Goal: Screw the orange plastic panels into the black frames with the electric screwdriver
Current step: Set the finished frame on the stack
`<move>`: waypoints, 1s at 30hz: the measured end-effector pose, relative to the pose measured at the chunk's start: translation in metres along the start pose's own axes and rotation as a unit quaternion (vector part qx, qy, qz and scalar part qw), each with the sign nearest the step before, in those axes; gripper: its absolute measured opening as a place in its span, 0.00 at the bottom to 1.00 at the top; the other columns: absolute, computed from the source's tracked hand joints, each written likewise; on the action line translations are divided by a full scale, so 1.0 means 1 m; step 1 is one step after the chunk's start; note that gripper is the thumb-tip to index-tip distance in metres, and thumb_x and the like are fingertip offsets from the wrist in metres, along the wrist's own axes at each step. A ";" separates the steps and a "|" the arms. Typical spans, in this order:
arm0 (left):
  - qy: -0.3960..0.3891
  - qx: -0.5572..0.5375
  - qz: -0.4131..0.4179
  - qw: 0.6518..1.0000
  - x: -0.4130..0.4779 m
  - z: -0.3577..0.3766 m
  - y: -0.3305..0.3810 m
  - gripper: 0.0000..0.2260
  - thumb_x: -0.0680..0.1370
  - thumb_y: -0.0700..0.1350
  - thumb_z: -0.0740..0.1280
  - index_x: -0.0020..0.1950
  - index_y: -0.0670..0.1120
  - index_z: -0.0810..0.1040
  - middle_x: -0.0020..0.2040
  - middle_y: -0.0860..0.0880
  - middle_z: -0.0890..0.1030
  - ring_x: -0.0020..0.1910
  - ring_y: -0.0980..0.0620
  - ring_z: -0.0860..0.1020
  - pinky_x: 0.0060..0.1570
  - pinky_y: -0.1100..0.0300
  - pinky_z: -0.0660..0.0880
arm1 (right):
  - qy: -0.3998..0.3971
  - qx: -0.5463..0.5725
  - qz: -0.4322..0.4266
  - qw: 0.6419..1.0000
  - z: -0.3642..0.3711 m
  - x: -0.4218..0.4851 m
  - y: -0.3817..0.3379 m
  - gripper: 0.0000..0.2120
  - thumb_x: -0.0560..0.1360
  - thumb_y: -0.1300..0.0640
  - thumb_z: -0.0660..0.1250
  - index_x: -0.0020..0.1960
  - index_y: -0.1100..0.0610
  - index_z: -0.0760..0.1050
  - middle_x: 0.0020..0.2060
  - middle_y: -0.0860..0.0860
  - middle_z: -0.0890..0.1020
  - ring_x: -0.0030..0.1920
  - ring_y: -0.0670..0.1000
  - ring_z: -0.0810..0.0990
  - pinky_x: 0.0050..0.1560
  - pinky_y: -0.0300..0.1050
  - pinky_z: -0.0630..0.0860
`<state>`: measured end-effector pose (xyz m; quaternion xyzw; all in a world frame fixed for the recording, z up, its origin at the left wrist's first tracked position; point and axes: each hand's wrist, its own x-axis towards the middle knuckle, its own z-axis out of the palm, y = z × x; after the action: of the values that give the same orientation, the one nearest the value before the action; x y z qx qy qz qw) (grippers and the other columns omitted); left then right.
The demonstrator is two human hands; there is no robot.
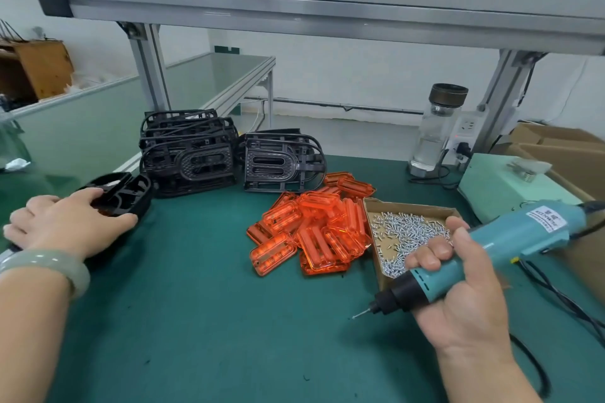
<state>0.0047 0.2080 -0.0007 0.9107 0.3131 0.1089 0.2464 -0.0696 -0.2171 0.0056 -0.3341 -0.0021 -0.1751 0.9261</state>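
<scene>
Right hand [458, 298] grips screwdriver [510, 239] mid-body; left hand [65, 222] rests on black frame [131, 193].

Green bench [196, 304] bears black frames [190, 154], orange panels [314, 229], a screw tray [409, 206], perhaps a bottle [432, 134]

The only lettering is on a white label [550, 218] on the screwdriver [501, 239], too blurred to read.

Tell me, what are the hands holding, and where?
The right hand grips the electric screwdriver round its teal barrel, near the black nose. The left hand lies atop a black frame; grip unclear.
</scene>
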 end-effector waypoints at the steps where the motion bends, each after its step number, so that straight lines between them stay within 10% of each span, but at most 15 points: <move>1: -0.003 0.001 -0.003 1.000 0.001 0.001 -0.002 0.45 0.52 0.65 0.66 0.68 0.54 0.70 0.65 0.41 0.72 0.63 0.38 0.69 0.65 0.42 0.67 | -0.001 -0.002 0.003 1.000 0.000 0.000 0.001 0.04 0.71 0.55 0.64 0.46 0.51 0.73 0.27 0.45 0.70 0.25 0.43 0.69 0.32 0.34 0.73; 13: 0.044 0.105 0.040 0.993 -0.020 0.009 0.001 0.33 0.69 0.64 0.67 0.70 0.50 0.67 0.67 0.39 0.67 0.68 0.39 0.58 0.68 0.44 0.59 | 0.002 -0.010 0.011 1.000 0.003 -0.004 0.002 0.03 0.71 0.55 0.63 0.45 0.51 0.74 0.27 0.45 0.70 0.25 0.43 0.69 0.33 0.34 0.73; 19: 0.133 0.055 0.197 0.970 -0.051 0.023 0.053 0.25 0.72 0.51 0.70 0.67 0.43 0.72 0.68 0.39 0.68 0.70 0.39 0.59 0.69 0.44 0.56 | 0.006 -0.005 0.009 1.000 0.002 -0.003 0.003 0.03 0.72 0.54 0.63 0.45 0.50 0.74 0.27 0.45 0.70 0.25 0.43 0.69 0.33 0.34 0.73; 30: 0.006 0.034 0.380 0.924 -0.047 0.073 0.169 0.29 0.75 0.47 0.66 0.73 0.43 0.60 0.71 0.46 0.66 0.71 0.44 0.61 0.71 0.50 0.59 | 0.034 -0.004 0.017 0.999 -0.001 0.001 0.007 0.05 0.70 0.54 0.64 0.46 0.51 0.75 0.26 0.45 0.68 0.24 0.43 0.68 0.31 0.33 0.73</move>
<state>0.0812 0.0352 0.0222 0.9685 -0.0515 0.1891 0.1535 -0.0664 -0.2128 0.0003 -0.3318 0.0362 -0.1709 0.9270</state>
